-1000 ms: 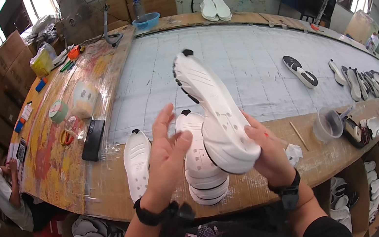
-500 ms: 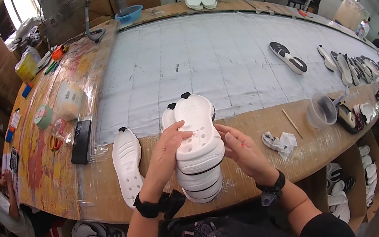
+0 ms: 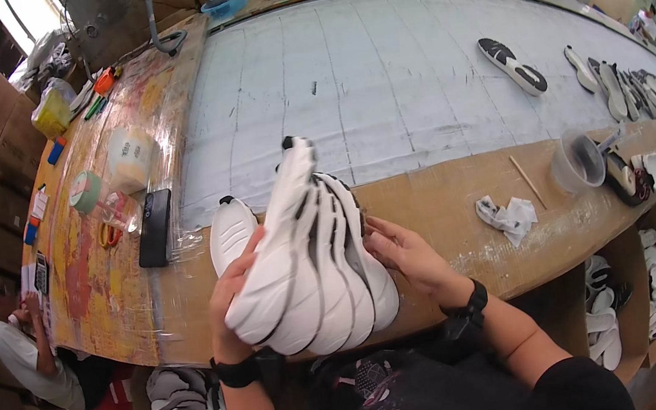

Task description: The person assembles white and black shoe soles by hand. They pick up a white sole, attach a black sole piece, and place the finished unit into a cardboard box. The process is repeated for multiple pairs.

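A stack of several white shoe soles point(image 3: 320, 292) with black edging is gripped between my two hands, turned on its side and fanned out above the table's front edge. My left hand point(image 3: 233, 301) closes round the stack's left side, its fingers partly hidden behind the nearest sole. On the right side, my right hand point(image 3: 406, 254) presses its bent fingers against the outermost sole. One more white sole point(image 3: 231, 233) lies on the brown tabletop behind my left hand, partly covered by it.
A black case point(image 3: 155, 229), a jar with a green lid point(image 3: 86, 192) and orange scissors point(image 3: 109, 234) lie to the left. On the right are crumpled tissue point(image 3: 508, 217), a stick point(image 3: 528, 182) and a clear tub point(image 3: 577, 160). A co-worker point(image 3: 32, 338) sits at far left.
The stack has tilted from facing up to standing sideways, its soles now showing their side walls. My left hand has moved left and down with it. The view has shifted slightly.
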A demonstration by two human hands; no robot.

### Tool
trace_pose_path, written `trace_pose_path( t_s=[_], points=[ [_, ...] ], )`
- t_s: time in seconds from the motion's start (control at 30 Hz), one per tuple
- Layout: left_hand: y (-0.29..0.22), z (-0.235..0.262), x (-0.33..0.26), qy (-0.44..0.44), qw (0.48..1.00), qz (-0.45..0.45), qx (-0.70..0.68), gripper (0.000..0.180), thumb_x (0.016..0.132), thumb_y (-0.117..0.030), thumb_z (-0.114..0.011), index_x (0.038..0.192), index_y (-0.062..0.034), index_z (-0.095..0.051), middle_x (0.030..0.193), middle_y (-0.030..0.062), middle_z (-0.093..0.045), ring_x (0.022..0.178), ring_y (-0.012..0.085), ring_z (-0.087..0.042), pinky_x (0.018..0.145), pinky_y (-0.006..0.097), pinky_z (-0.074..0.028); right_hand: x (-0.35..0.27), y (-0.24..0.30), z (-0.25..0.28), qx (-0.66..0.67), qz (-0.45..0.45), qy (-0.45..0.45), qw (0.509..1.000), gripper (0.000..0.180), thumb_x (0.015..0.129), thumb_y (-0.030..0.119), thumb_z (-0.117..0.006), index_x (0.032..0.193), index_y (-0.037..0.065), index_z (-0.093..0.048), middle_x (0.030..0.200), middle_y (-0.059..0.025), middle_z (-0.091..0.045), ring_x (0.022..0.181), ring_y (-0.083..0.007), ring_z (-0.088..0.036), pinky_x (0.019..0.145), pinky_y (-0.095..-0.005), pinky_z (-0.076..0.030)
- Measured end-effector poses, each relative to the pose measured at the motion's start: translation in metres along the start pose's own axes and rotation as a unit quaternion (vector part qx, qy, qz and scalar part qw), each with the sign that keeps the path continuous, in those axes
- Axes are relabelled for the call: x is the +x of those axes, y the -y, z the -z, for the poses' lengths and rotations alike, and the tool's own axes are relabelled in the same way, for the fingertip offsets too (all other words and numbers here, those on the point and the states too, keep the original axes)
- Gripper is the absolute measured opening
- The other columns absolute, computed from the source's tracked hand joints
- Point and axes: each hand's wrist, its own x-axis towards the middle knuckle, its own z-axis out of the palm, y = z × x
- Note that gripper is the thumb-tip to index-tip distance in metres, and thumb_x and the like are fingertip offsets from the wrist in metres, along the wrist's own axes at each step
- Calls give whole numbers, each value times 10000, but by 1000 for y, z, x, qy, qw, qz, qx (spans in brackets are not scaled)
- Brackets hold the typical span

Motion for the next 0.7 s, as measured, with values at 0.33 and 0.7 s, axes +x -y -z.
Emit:
trace_pose_path(
  t_s=[0.33,0.7],
  points=[
    [13,8,-33,18,976,59,-207,549,809,40,-400,1338,-69,-301,1293,181,-402,1156,268,-445,982,371,-358,-28,40,-12,43,-91,30,994,310,875,212,-518,1107,7,-511,996,-36,-564,897,-92,-523,776,-229,-431],
    [70,-36,-35,-61,974,217,-27,395,923,-224,-400,1238,14,-388,1121,86,-529,981,144,-528,844,266,-430,-59,65,48,-100,-54,-10,993,544,817,85,-580,1292,-38,-344,1285,-152,-418,1175,-185,-399,965,-283,-306]
  ],
)
